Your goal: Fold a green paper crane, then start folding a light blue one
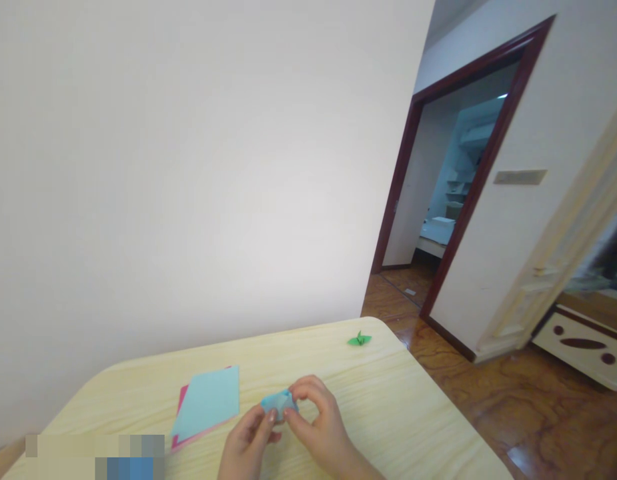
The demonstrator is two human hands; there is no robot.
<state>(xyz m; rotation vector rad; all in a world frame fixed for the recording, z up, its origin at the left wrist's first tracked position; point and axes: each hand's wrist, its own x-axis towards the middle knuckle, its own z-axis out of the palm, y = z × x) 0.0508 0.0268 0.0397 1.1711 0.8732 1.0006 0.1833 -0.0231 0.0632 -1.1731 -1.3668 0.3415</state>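
A small folded piece of light blue paper (278,403) is held above the table between both hands. My left hand (251,437) pinches its lower left side with thumb and fingers. On its right side, my right hand (321,420) grips the paper, thumb below and index finger curled over the top edge. To the left lies a stack of flat sheets, a light blue sheet (211,400) on top of a pink one (182,395). A small green folded paper figure (359,339) rests near the table's far right corner.
The pale wooden table (408,407) stands against a white wall (213,167). A pixelated patch covers the lower left corner. To the right are a dark red door frame (468,220), a wooden floor and a low cabinet (583,347).
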